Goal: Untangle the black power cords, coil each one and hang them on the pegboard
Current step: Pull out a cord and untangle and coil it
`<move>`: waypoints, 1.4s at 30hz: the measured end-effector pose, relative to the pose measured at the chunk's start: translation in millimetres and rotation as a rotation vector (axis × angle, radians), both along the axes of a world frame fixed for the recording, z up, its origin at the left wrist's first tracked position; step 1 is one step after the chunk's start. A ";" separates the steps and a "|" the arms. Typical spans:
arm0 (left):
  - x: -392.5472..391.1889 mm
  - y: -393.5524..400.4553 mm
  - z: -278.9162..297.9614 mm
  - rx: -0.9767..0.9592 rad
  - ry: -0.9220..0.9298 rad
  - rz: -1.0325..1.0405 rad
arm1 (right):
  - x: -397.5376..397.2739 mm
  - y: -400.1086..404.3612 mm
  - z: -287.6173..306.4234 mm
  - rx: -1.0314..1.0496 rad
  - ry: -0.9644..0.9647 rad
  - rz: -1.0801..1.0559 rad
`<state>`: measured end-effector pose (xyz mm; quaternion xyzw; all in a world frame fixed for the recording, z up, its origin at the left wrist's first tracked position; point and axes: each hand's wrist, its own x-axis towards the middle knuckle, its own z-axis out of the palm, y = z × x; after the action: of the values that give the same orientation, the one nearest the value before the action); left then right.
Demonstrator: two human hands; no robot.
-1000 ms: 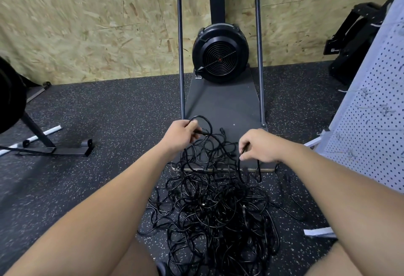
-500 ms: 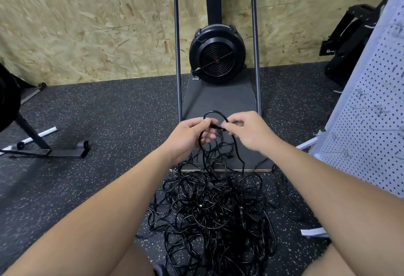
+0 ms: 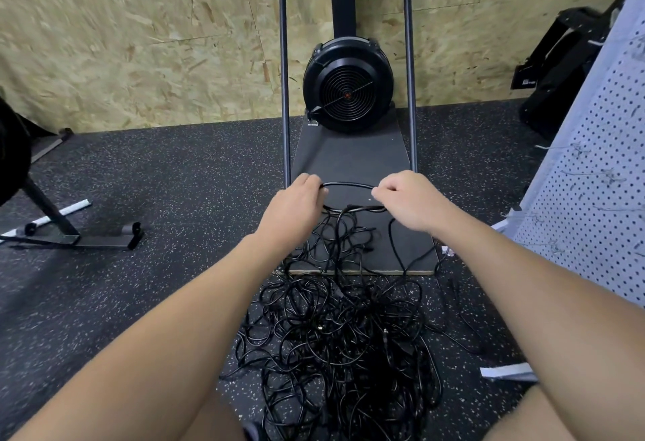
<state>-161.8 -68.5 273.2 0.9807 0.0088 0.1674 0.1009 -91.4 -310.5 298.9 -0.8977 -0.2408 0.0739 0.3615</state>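
Both grips are closed on one cord: the left hand (image 3: pixel 295 205) curls its fingers round one end of a loop (image 3: pixel 349 185), and the right hand (image 3: pixel 406 201) pinches the other, so the strand stretches left to right between them above the dark platform (image 3: pixel 349 161). Below, the loop's lower pass sags and trails down into the tangled cords (image 3: pixel 342 336) heaped on the floor (image 3: pixel 157 283), near the knees. To coil well, I judge it best to draw slack gently — feeding even loops into the left hand, freeing snags rather than yanking. The pegboard (image 3: pixel 593 196) stands at right, hooks bare.
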 end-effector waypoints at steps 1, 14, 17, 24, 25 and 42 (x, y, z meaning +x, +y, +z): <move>0.6 -2.0 -0.8 -0.025 -0.003 0.015 | 1.2 -0.6 -0.3 0.020 0.001 -0.011; -3.7 -22.5 3.6 -1.524 0.145 -0.068 | -4.0 -8.7 -5.4 0.094 -0.020 -0.052; -4.2 -21.4 6.7 -1.460 0.100 -0.092 | -1.4 -15.1 -5.7 -0.016 -0.134 -0.028; -16.6 -9.3 20.1 -0.713 0.174 -0.206 | 0.2 -24.2 -4.0 -0.002 -0.117 -0.103; -17.3 -5.6 19.0 -0.626 0.168 -0.225 | 0.3 -23.2 -3.5 0.054 -0.092 -0.100; -17.9 -43.7 -6.2 -0.362 -0.023 -0.187 | -12.6 -1.1 -6.8 0.374 0.243 -0.061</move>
<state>-179.8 -112.2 266.9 0.9412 -0.0536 0.1640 0.2906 -104.0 -311.6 292.0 -0.8064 -0.1778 0.1247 0.5501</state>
